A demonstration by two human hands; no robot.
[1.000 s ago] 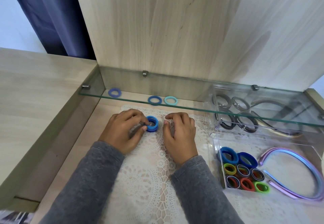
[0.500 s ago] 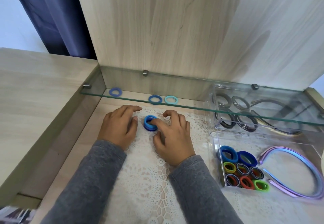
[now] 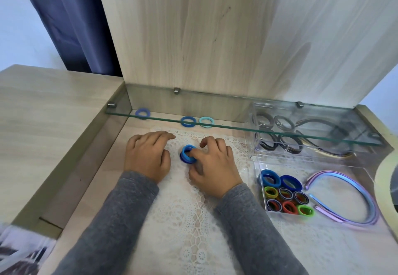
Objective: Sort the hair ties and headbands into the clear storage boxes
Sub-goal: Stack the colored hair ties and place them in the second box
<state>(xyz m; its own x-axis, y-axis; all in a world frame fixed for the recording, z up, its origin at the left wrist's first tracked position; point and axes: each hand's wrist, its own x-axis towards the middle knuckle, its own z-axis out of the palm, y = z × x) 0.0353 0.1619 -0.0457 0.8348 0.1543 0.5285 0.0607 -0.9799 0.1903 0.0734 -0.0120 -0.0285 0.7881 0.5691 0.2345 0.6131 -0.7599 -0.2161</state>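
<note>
A light blue hair tie (image 3: 186, 150) lies on top of a dark blue one on the white lace mat (image 3: 193, 221). My right hand (image 3: 212, 165) pinches the stacked ties with thumb and curled fingers. Just left of them, my left hand (image 3: 148, 156) rests flat on the mat, holding nothing. Three more hair ties lie at the back under the glass shelf: a blue one (image 3: 142, 113), a darker blue one (image 3: 188, 121) and a teal one (image 3: 206, 121). The near clear box (image 3: 364, 170) holds several coloured hair ties (image 3: 284, 197) and a lilac-blue headband (image 3: 353, 193).
A second clear box (image 3: 256, 145) behind the first holds dark ties and headbands. A glass shelf (image 3: 237, 127) runs over the back of the recess. The wooden wall of the recess (image 3: 81, 167) rises on the left, and a round pale rim (image 3: 385, 180) stands at the right edge.
My left hand let go of the blue ties and flattened on the mat. My right hand moved left and took hold of the stack.
</note>
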